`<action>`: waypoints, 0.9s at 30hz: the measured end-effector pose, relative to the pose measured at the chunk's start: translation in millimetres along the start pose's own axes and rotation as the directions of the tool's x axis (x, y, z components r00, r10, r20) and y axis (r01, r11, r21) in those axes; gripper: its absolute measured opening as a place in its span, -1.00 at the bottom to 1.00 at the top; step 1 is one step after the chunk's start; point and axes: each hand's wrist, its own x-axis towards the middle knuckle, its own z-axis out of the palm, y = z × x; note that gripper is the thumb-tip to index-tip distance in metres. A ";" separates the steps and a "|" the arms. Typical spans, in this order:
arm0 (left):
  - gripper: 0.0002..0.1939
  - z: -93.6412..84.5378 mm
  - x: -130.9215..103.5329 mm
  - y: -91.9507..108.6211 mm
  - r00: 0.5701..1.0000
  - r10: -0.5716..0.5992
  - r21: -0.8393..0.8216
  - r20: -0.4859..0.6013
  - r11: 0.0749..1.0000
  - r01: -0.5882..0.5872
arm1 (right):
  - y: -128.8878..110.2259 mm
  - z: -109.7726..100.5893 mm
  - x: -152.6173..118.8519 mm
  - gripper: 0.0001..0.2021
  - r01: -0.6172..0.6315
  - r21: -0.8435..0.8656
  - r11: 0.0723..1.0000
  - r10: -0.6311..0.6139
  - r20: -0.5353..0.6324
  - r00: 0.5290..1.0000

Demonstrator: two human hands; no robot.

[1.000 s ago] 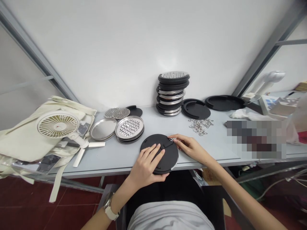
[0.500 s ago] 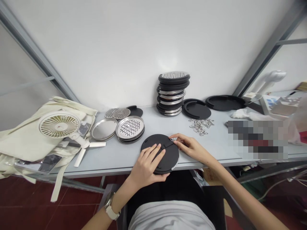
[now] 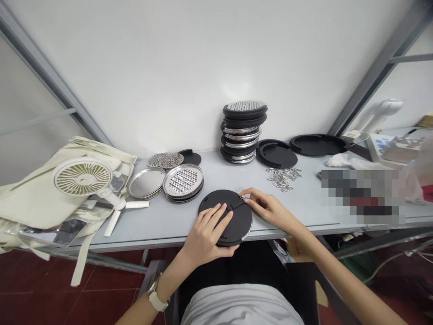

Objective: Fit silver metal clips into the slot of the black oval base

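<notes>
Wears wht top (image 3: 241, 307), blk bottoms (image 3: 243, 266), wht-strap watch (image 3: 157, 298).

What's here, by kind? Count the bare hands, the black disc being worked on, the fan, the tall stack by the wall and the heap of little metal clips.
Hands (left hand, right hand): 2
Black disc: 1
White fan: 1
Tall stack: 1
Heap of metal clips: 1
Total: 6
</notes>
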 end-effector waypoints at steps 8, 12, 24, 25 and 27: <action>-0.37 1.2 -0.4 -0.3 1.000 -0.006 0.002 0.004 1.000 0.006 | -0.9 0.4 -0.4 -0.67 -0.009 -0.042 0.999 0.008 -0.022 1.000; -0.36 1.9 -1.0 -0.1 1.000 -0.011 0.001 0.010 1.000 0.011 | 0.0 0.1 -0.3 -0.68 -0.003 -0.048 0.999 0.002 -0.025 1.000; -0.35 2.8 -2.7 -0.8 1.000 -0.017 0.006 0.021 1.000 0.017 | 4.1 2.0 -0.8 -0.62 -0.013 0.047 0.999 0.013 0.002 1.000; -0.35 2.8 -2.6 -0.7 1.000 -0.017 0.007 0.021 1.000 0.017 | 3.9 2.1 -0.9 -0.62 -0.005 0.036 0.999 0.005 0.003 1.000; -0.36 3.0 -2.6 -0.7 1.000 -0.017 0.009 0.022 1.000 0.017 | 3.3 2.0 -1.2 -0.64 0.002 0.017 1.000 -0.002 0.003 1.000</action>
